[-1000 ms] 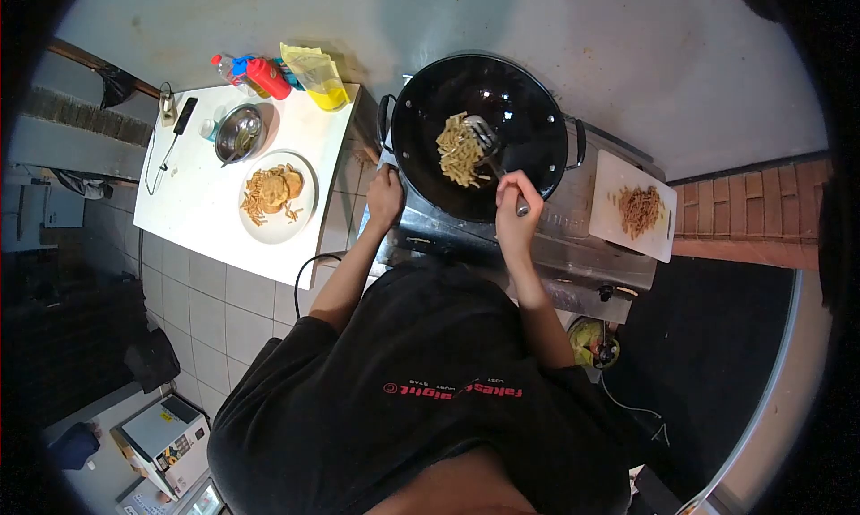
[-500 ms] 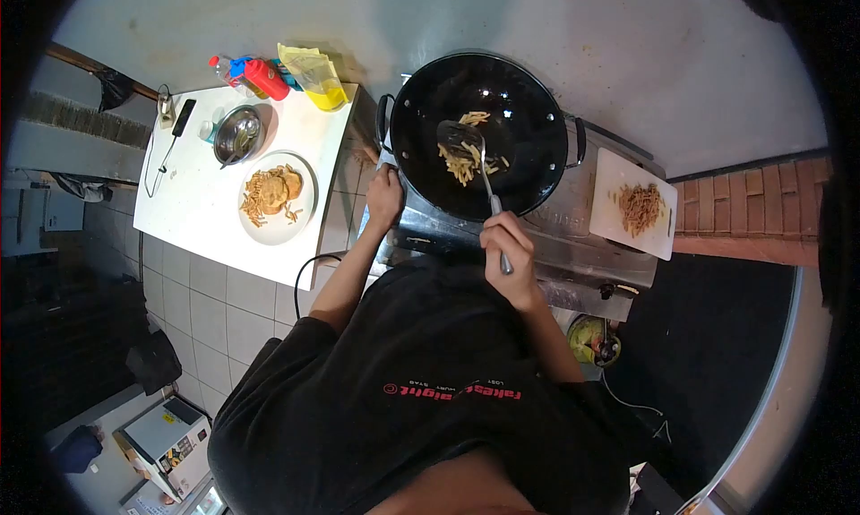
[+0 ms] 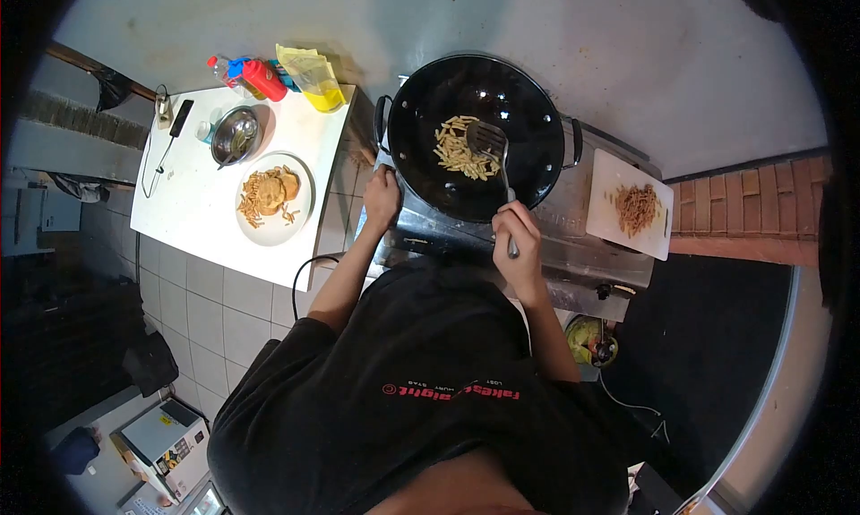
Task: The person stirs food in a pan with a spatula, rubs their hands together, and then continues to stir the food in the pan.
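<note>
A black two-handled wok (image 3: pixel 528 170) sits on the metal stove (image 3: pixel 546 219). Pale short food sticks (image 3: pixel 461 159) lie in its bottom, left of the middle. My right hand (image 3: pixel 520 237) is closed round the grey handle of a slotted spatula (image 3: pixel 486 137). The spatula's blade is inside the wok, over the right side of the sticks. At the stove's left front corner, my left hand (image 3: pixel 382 197) rests with curled fingers on the edge, just below the wok's left handle (image 3: pixel 381 125); some of its fingertips are hidden.
On the white table (image 3: pixel 188 215) at left stand a plate of brown food (image 3: pixel 271 195), a steel bowl (image 3: pixel 236 137), a red bottle (image 3: pixel 264 80) and a yellow pouch (image 3: pixel 313 78). A white cutting board (image 3: pixel 618 170) with brown pieces (image 3: pixel 637 210) lies right of the wok.
The spatula has moved right across the wok, and my right hand with it. The pale sticks now lie gathered in one patch. My left hand keeps its place.
</note>
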The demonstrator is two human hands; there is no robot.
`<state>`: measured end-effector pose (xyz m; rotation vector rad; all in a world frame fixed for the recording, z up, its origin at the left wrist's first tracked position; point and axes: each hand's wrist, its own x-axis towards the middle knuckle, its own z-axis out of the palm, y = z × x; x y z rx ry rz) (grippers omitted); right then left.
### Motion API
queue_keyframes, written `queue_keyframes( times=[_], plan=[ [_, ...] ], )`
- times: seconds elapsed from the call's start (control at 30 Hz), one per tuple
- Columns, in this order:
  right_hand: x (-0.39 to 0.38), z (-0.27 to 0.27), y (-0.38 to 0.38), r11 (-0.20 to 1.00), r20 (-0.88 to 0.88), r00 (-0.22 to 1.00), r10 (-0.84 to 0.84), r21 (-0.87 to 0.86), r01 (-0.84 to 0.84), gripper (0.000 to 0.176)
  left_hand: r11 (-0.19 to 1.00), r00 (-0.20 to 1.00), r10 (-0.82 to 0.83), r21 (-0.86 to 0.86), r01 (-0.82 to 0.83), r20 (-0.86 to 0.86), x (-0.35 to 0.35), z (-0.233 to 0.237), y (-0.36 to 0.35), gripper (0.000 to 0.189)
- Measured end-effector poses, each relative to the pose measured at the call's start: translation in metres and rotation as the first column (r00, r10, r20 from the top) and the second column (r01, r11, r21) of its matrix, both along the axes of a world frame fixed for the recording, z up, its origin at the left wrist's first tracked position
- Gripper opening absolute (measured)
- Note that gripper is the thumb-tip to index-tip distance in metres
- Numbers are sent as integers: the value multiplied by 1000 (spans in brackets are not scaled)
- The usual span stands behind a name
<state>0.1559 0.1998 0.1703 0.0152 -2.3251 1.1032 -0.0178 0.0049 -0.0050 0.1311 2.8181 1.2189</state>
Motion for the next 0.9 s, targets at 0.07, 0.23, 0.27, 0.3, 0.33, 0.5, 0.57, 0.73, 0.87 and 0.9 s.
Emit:
queue_keyframes(
  times=[0.07,0.23,0.27,0.3,0.33,0.5,0.57,0.73,0.87,0.9],
  plan=[
    [-3,-4,2,997,67,998,-5,-81,10,9,1000,1000,1,1,-1,1,-1,1,0,33],
    [-8,-3,7,996,19,999,-29,-89,30,10,1000,1000,6,11,-6,-6,1,0,-1,33],
    [-8,-3,9,996,5,1000,-14,-86,14,10,1000,1000,2,11,-2,-5,1,1,-1,33],
    [-8,-4,10,996,6,1000,-17,-85,18,10,1000,1000,-6,7,6,3,0,1,-1,34],
    [-9,-6,12,994,29,1000,6,-109,-3,10,1000,1000,-12,3,12,12,0,1,-1,34],
    [-18,-3,22,996,-1,1000,-7,-89,7,11,1000,1000,10,-9,-10,-17,-1,-5,-1,33],
    [-26,7,29,994,-53,997,-63,-95,58,11,1000,1000,12,2,-12,-20,0,-5,-1,33],
    [-39,29,52,990,-48,992,-119,-85,115,12,1000,1000,13,16,-14,13,0,3,0,32],
    [-51,34,81,978,3,994,-111,-179,110,11,999,1000,16,28,-16,10,1,8,2,31],
    [-56,37,87,972,69,994,-89,-212,102,11,999,1000,11,31,-10,-21,1,7,2,31]
  ],
)
